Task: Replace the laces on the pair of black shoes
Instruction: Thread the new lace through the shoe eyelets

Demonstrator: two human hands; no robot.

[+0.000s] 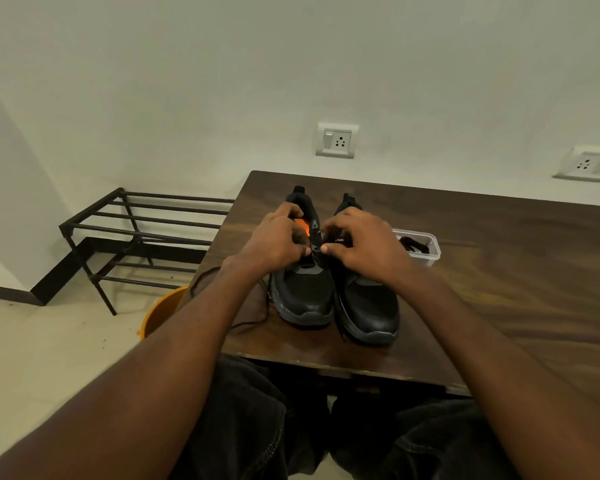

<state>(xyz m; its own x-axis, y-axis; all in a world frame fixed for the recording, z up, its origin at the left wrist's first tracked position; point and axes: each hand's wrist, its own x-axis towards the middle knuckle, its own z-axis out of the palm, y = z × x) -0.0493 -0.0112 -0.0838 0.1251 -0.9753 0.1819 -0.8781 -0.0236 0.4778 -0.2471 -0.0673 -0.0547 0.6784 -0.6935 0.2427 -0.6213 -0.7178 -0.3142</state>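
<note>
Two black shoes [333,289]; two hands [278,240]; one plastic tub [425,249]; two wall sockets [336,140]; one rack [136,233]; one orange bucket [161,313].

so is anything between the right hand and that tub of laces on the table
Nothing visible. The clear tub sits on the bare table just right of the right hand, with open wood between them. Both hands are busy at the left shoe.

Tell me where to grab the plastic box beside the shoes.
Take the box from above, grip across its short width, on the rim. It lies low and open-topped, right of the right shoe, with bare table on its right side. Dark contents, probably laces, fill the inside.
</note>
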